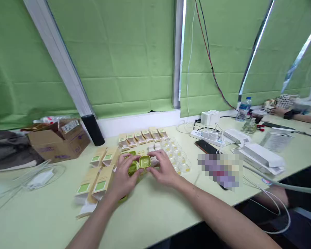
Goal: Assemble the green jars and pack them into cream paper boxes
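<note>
A small square olive-green container [144, 162] is held up between my two hands over the table. My left hand [127, 173] grips its left side with fingers and thumb. The right side is pinched by my right hand [163, 168]. More green containers [132, 168] lie behind and beneath my left hand, partly hidden. Left of it stand kraft-paper boxes with green labels [101, 183]. Behind the hands is a row of small open kraft boxes [140, 137]. Clear plastic cups with yellow bottoms [180, 157] stand in rows to the right, near some white rolls [153, 147].
An open cardboard box [58, 143] and a black cylinder [93, 130] stand at the back left. To the right are a phone [206, 146], a power strip [208, 136], cables and white packages [260, 157]. Another person's arm [304, 118] rests at the far right.
</note>
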Available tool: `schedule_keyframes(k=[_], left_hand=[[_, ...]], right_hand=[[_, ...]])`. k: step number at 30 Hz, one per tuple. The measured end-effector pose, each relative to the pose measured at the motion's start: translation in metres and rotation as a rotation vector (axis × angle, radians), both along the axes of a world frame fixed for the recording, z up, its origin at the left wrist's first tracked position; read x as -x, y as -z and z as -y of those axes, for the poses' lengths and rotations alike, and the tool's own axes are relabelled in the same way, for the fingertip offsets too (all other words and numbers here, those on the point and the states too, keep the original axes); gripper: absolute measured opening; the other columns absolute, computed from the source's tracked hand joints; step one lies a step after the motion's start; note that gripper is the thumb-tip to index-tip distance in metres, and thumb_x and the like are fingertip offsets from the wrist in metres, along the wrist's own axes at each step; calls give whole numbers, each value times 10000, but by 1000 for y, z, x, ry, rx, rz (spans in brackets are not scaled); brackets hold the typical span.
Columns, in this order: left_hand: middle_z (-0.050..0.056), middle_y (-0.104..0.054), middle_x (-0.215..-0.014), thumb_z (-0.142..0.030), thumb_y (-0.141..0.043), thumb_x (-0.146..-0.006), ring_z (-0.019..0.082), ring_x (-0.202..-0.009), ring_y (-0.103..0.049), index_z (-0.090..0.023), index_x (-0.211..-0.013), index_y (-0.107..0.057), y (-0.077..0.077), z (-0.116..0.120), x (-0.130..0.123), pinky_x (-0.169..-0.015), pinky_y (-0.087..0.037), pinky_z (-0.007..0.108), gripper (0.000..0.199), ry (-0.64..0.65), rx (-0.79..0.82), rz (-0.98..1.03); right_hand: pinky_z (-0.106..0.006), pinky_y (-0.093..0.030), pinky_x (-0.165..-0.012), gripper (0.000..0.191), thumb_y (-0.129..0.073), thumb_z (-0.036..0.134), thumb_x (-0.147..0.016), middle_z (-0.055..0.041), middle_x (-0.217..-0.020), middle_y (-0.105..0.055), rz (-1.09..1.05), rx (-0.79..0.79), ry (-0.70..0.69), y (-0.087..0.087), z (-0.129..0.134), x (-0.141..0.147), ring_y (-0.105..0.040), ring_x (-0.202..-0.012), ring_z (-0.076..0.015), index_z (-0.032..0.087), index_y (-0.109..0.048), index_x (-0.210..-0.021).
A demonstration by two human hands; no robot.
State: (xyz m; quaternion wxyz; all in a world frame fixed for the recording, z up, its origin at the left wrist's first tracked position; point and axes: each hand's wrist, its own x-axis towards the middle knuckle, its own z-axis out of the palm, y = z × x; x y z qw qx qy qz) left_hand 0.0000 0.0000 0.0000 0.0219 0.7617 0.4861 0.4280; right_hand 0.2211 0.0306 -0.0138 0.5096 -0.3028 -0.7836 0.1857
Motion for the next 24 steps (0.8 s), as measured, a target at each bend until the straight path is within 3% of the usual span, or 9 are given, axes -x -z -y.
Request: schedule_keyframes(k=[16,24], left_hand=[[34,-684,-892,-303,-664,-948,294,-1042,-618,-221,-1291,-622,-7,4,-4,-931,-443,467,355,17,-90,-134],[23,-656,-840,-287,-684,-948,273,-960,-605,-203,-1276,-623,-7,7,-6,-889,-437,430,344,7,-94,-128]], right_hand=[[-500,-521,-998,525,-694,118,-800,-104,-1205,-676,-17,-2,-5,-3,1,0,-596,-1156,-301,238,-596,-1301],[-509,-524,-998,472,-677,171,-867,-103,-1203,-671,-14,-28,-8,1,0,-1,-622,-1162,-306,258,-569,-1319]])
